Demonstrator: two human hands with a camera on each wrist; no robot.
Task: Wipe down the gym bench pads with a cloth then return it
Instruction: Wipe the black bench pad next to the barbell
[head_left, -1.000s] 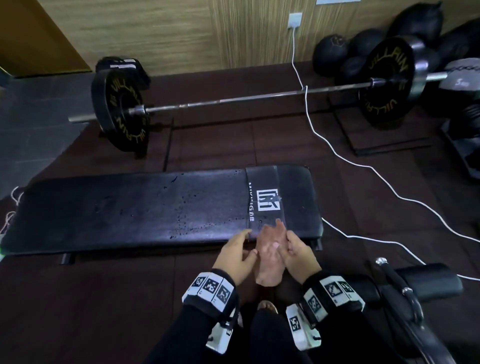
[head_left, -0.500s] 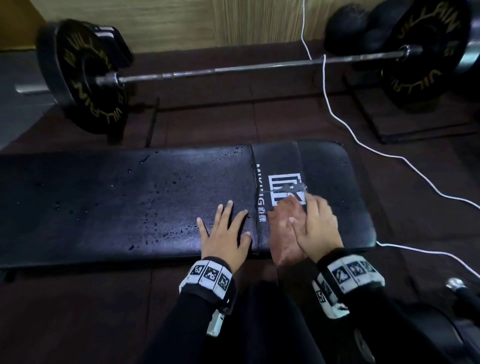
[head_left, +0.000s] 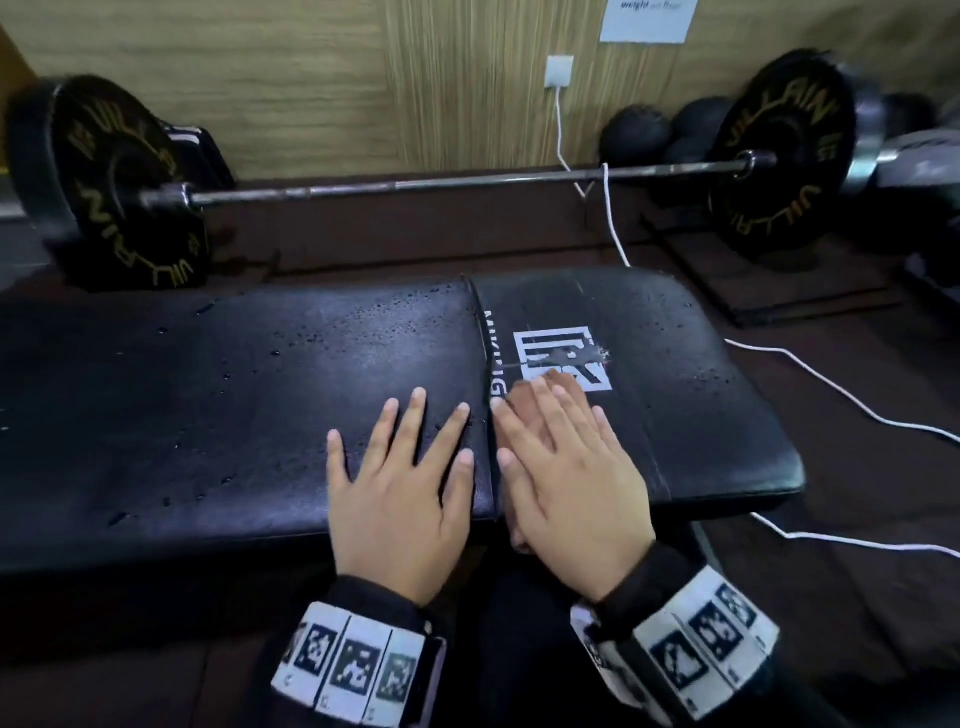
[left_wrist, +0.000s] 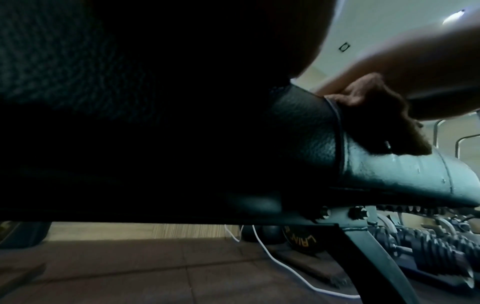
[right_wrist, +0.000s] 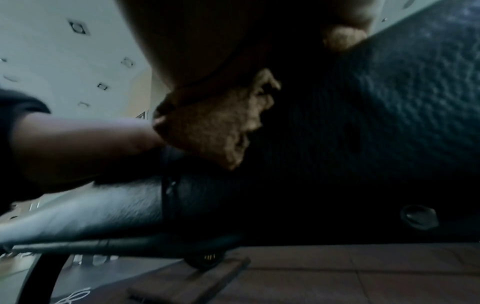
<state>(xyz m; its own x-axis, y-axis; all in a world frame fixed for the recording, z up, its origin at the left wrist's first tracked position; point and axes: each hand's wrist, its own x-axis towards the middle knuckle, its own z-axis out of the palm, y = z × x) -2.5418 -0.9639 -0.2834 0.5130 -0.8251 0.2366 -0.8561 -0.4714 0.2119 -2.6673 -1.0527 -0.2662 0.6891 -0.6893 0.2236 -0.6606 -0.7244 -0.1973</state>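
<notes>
A black padded gym bench (head_left: 218, 415) runs across the head view, speckled with water drops, with a white logo on its right pad (head_left: 701, 405). My right hand (head_left: 563, 467) lies flat with straight fingers on a brown cloth (head_left: 524, 410), pressing it onto the right pad just below the logo. The cloth (left_wrist: 374, 115) bunches out under the palm and hangs over the near edge; its folds (right_wrist: 215, 127) also show in the right wrist view. My left hand (head_left: 402, 478) rests flat with spread fingers on the long pad, just left of the seam, holding nothing.
A loaded barbell (head_left: 441, 182) lies on the floor behind the bench, with black plates (head_left: 779, 156) at both ends. A white cable (head_left: 831, 384) runs from a wall socket past the bench's right end. Black medicine balls (head_left: 660, 135) sit against the wooden wall.
Both hands have moved from the near edge up onto the bench top. The right hand has pushed the cloth forward toward the logo, and the left has flattened on the long pad.
</notes>
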